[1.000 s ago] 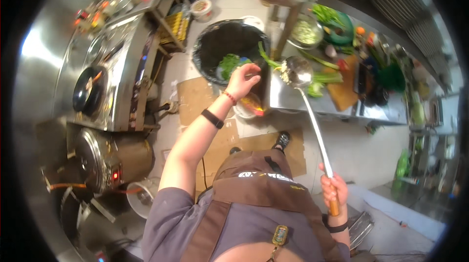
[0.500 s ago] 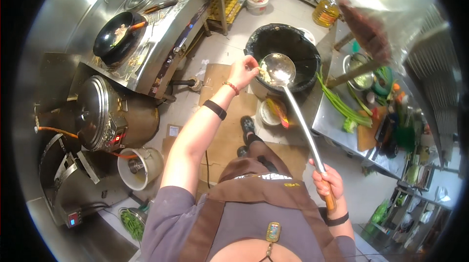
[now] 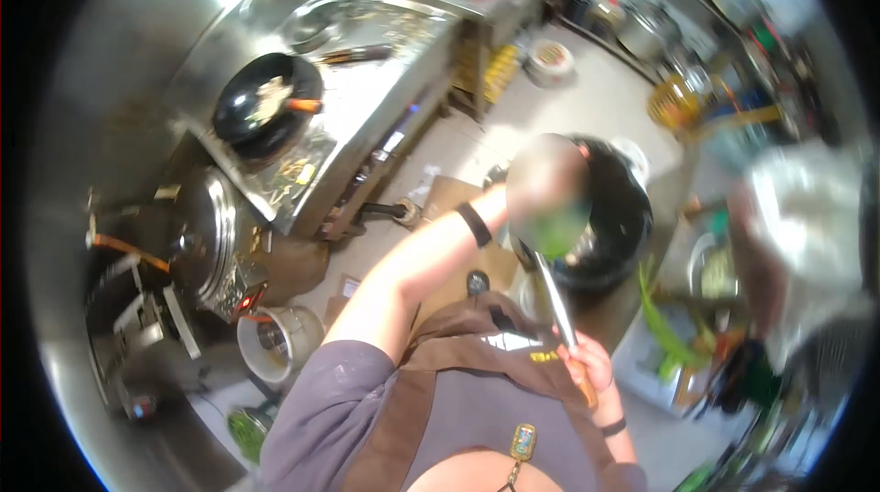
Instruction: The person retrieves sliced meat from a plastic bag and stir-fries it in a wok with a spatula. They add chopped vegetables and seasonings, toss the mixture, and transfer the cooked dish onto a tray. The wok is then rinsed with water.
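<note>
**Ladle lifted above the black bin**

Since half a second ago, the ladle [image 3: 548,191] has been raised nearer the camera, so that its bowl now appears large and blurred, and the view has swung so that the black bin [image 3: 612,217] lies to the right of centre.

Head view: the ladle is held by its wooden handle end in the right hand [image 3: 587,371], whose fingers are clamped around it, low and just right of centre. The long metal shaft is seen rising from that hand up to the bowl, in which something green is carried. The bowl is set in front of the left rim of the black bin, which stands on the floor. The left arm is stretched forward, a dark band being worn at its wrist, and the left hand is hidden behind the ladle bowl; whether its fingers are apart or together cannot be told. A black wok [image 3: 266,107] with food in it is seen on the steel bench [image 3: 367,98] at upper left, well apart from the hands. A large steel pot [image 3: 215,240] is placed at the left, with a white bucket [image 3: 275,345] below it.
</note>
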`<state>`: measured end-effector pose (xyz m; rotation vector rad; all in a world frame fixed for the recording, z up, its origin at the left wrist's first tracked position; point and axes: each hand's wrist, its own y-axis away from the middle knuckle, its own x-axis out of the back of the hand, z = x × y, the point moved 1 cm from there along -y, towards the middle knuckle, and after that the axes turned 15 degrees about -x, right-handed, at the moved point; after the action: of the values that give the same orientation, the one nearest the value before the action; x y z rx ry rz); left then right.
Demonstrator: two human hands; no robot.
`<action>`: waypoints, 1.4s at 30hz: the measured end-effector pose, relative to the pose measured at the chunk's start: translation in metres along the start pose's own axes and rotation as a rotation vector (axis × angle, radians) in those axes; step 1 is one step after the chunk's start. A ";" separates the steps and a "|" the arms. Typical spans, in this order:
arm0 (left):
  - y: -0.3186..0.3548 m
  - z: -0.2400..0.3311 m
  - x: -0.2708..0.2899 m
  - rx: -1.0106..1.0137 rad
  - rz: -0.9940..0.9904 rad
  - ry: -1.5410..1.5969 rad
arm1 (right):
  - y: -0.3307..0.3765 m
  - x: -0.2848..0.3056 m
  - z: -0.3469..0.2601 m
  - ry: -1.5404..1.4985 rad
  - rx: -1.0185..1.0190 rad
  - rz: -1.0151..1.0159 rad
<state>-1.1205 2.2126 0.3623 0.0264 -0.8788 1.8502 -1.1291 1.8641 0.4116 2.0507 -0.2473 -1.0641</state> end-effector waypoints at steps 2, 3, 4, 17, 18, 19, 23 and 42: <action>0.012 0.005 0.031 0.267 0.108 0.438 | -0.029 0.001 -0.033 0.151 -0.012 0.016; 0.016 0.024 0.066 0.174 0.100 0.274 | -0.042 -0.006 -0.057 0.164 -0.027 -0.020; 0.029 0.038 0.093 0.255 0.160 0.386 | -0.054 -0.020 -0.081 0.174 -0.043 -0.053; 0.177 0.124 0.357 0.958 -0.840 -0.213 | -0.435 -0.368 -0.320 1.590 0.595 -0.260; 0.171 0.108 0.384 0.960 -0.868 -0.341 | -0.485 -0.383 -0.324 1.684 0.887 -0.172; 0.167 0.098 0.409 1.031 -0.755 -0.438 | -0.522 -0.410 -0.328 1.759 0.905 -0.166; 0.136 0.062 0.475 0.862 -0.350 -0.795 | -0.603 -0.470 -0.329 1.961 0.811 -0.115; 0.017 -0.110 0.370 0.625 1.097 0.168 | -0.668 -0.512 -0.681 1.611 1.092 -0.145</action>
<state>-1.2636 2.5664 0.4197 -0.2677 -0.1047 3.0315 -1.0516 2.9431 0.4599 3.1533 0.2444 1.1477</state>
